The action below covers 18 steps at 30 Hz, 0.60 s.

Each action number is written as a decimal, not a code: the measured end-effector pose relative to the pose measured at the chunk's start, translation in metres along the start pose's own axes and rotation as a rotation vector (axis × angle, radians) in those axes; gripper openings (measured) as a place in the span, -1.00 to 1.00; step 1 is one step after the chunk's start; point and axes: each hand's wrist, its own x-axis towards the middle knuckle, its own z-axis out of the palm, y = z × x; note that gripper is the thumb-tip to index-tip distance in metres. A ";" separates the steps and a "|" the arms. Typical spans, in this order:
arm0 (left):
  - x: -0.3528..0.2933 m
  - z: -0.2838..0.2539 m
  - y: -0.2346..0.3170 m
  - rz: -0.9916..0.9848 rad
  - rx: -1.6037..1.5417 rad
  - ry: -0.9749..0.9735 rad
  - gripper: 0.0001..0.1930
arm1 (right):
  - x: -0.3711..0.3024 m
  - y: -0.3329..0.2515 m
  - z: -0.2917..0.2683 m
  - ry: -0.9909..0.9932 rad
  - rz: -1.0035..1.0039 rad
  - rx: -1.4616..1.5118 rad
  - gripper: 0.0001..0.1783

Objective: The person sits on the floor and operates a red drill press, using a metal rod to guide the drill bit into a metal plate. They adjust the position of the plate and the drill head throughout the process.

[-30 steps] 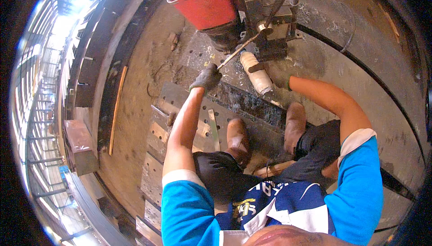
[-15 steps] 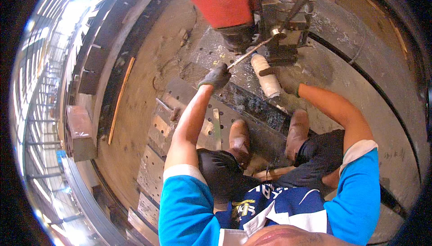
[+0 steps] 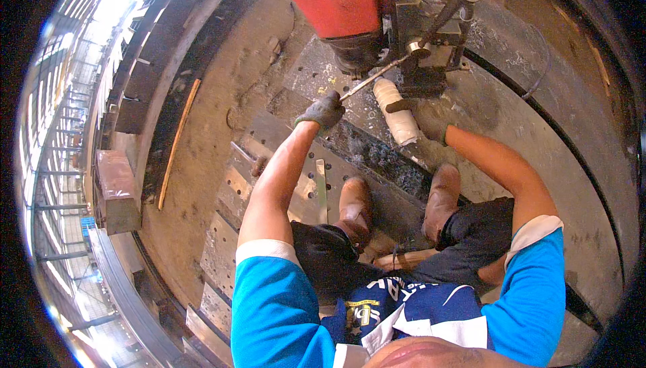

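Observation:
My gloved left hand [image 3: 324, 111] is closed around the outer end of a thin metal feed lever [image 3: 374, 80]. The lever runs up to the hub on the side of a drill machine with a red motor housing [image 3: 336, 6]. In my gloved right hand [image 3: 431, 123] is a pale bottle [image 3: 396, 114] wrapped in tape, its narrow end pointing toward the drill's lower part. The fingers lie across the bottle's middle. Beneath the drill is a dark steel plate [image 3: 316, 65] with holes. Where the cutter meets the metal is hidden.
Dark metal shavings [image 3: 377, 153] lie along a steel beam in front of my boots [image 3: 354, 210]. Drilled plates [image 3: 225, 240] are stacked at the left, with a hammer [image 3: 250, 159] on them. A black cable [image 3: 538, 105] curves across the floor at the right.
The view has shifted slightly. Both hands keep their holds on the lever and the bottle, with hardly any visible movement.

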 end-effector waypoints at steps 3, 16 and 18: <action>-0.011 -0.003 0.007 -0.063 -0.076 0.026 -0.61 | 0.004 0.011 0.000 0.040 0.066 0.085 -0.61; -0.028 -0.010 0.002 -0.175 -0.090 -0.021 -0.62 | 0.022 0.029 0.002 -0.235 -0.113 -0.196 -0.63; -0.010 -0.014 0.028 -0.149 -0.074 -0.029 -0.60 | 0.028 0.044 -0.027 -0.211 -0.147 -0.166 -0.62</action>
